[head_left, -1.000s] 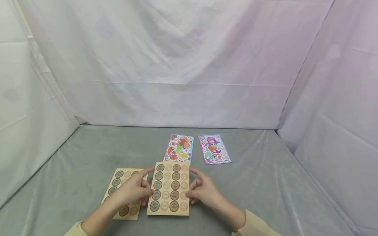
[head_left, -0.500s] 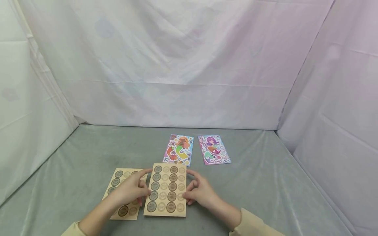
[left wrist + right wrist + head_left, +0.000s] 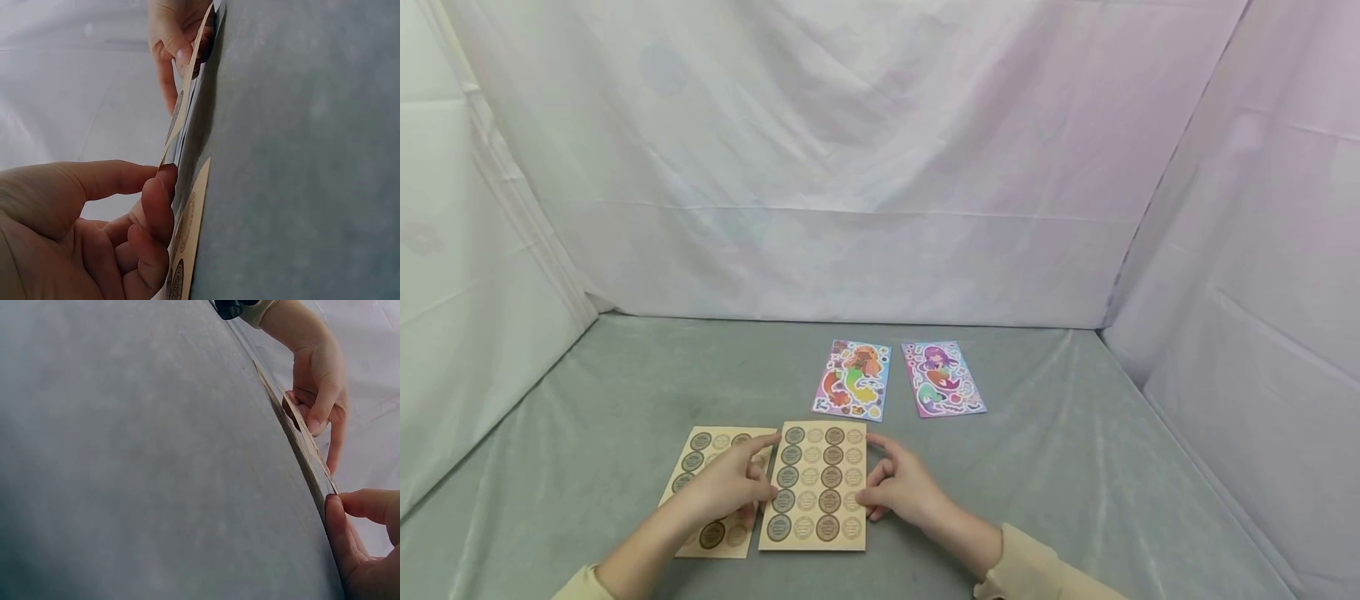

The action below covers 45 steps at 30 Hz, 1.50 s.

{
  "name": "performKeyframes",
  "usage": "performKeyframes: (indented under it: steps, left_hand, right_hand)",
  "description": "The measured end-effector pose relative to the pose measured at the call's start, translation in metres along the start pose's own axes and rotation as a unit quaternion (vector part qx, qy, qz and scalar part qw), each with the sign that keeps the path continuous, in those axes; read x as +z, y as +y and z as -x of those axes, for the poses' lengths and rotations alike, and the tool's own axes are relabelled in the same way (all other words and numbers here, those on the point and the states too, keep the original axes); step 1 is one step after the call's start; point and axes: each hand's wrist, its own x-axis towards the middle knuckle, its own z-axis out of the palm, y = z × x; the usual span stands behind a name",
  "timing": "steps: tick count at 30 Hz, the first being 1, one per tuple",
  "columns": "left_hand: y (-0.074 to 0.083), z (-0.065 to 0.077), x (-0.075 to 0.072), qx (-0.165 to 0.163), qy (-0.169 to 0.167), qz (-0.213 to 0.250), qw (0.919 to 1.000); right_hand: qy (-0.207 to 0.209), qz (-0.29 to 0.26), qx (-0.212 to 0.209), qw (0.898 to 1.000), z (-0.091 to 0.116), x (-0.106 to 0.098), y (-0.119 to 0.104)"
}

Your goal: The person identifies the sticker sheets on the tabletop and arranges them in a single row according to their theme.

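A cream sticker sheet [image 3: 816, 492] with rows of round seal stickers is held between both hands, just above the grey tabletop. My left hand [image 3: 730, 479] pinches its left edge, thumb on top and fingers beneath, the index finger stretched to the upper corner. At the right edge my right hand [image 3: 906, 487] pinches the sheet in the same way. Under my left hand lies a second sheet [image 3: 696, 458] of the same kind, partly hidden by the hand. In the left wrist view the held sheet [image 3: 187, 84] appears nearly edge-on, raised over the lying sheet [image 3: 187, 237].
Farther back lie two colourful mermaid sticker sheets, one with an orange-haired figure [image 3: 852, 380] and one with a purple-haired figure [image 3: 943, 379]. Pale cloth curtains [image 3: 865, 167] surround the grey cloth-covered table [image 3: 1075, 467] at the back and sides.
Both hands have shifted the held sticker sheet a little left and slightly nearer, toward the lying sheet. More of the orange-haired mermaid sheet shows now. The grips have not changed.
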Motion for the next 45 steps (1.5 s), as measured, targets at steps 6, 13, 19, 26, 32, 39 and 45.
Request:
performKeyframes:
  steps: [6, 13, 19, 26, 32, 39, 45]
  left_hand:
    - [-0.001, 0.001, 0.0, -0.011, -0.008, 0.003, 0.9999]
    - [-0.003, 0.002, 0.0, -0.019, -0.014, 0.017, 0.9996]
    - [-0.003, 0.002, 0.0, -0.023, -0.01, 0.016, 0.9996]
    - [-0.003, 0.001, 0.001, -0.036, 0.0, 0.01, 0.9993]
    - [-0.003, 0.001, 0.003, -0.046, 0.005, 0.013, 0.9989]
    - [-0.004, 0.001, 0.004, -0.05, 0.011, 0.025, 0.9983]
    - [-0.005, 0.0, 0.003, -0.042, 0.005, 0.023, 0.9988]
  right_hand:
    - [-0.002, 0.014, 0.0, 1.0, 0.0, 0.0, -0.001]
    - [-0.002, 0.037, 0.007, 0.999, 0.0, 0.002, -0.004]
    - [-0.004, 0.054, 0.012, 0.998, -0.001, 0.002, -0.006]
    - [-0.011, 0.066, 0.012, 0.998, -0.002, 0.003, -0.008]
    - [-0.016, 0.083, 0.016, 0.996, -0.002, 0.003, -0.01]
    - [-0.022, 0.086, 0.024, 0.996, -0.003, 0.002, -0.011]
    - [-0.027, 0.088, 0.028, 0.995, -0.005, 0.001, -0.01]
